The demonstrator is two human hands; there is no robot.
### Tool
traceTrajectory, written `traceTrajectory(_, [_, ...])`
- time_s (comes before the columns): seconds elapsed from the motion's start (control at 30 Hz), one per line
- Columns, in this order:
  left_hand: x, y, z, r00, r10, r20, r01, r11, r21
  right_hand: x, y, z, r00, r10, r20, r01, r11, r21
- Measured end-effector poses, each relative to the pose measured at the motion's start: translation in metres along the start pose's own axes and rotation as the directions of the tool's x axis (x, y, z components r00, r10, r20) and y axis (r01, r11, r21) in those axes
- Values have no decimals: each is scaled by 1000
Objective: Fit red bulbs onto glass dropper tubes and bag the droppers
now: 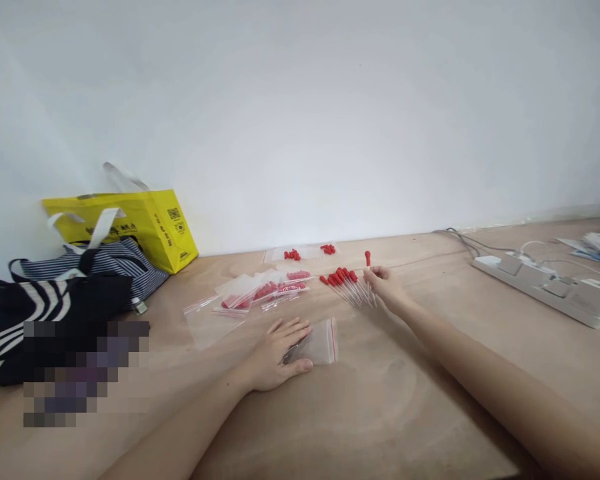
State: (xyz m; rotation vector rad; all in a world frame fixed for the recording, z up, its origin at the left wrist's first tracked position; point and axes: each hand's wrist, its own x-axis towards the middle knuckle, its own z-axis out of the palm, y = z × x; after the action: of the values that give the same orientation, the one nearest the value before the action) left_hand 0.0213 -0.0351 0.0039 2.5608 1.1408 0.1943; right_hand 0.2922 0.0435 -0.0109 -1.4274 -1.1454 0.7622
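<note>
My left hand (275,353) lies with its fingers spread over a small clear zip bag (323,341) with a red seal line, pressing it to the table. Upright between the closed fingers of my right hand (384,283) is a glass dropper (367,259) with a red rubber bulb; its lower end is hidden by the fingers. Just left of that hand, several red-bulbed droppers (343,280) lie fanned out on the table. Beyond my left hand, clear zip bags (247,293) of red bulbs overlap one another.
Loose red bulbs (293,255) lie near the wall on a clear bag. A white power strip (545,283) with plugs and cables is at right. Left are a yellow bag (170,230), a striped bag (147,267) and black striped fabric (55,313). The wooden table (380,413) meets the wall.
</note>
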Motion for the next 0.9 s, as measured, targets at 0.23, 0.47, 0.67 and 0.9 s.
traceTrajectory(0.23, [-1,4,-2,1000,-9,-29,9,1000,-12,-57,-5,7,985,-69,156,-3,908,418])
traceTrajectory(0.47, [-2,5,-1,999,-24,-40,23,1000,-16,-79,1,32,937,-8,349,-193,822,536])
traceTrajectory(0.67, [-1,4,-1,999,-33,-25,32,999,-9,-74,0,27,975,15,223,-140,819,557])
traceTrajectory(0.9, [-1,4,-1,999,-19,-47,19,1000,-13,-73,2,23,978,-44,201,-62,869,491])
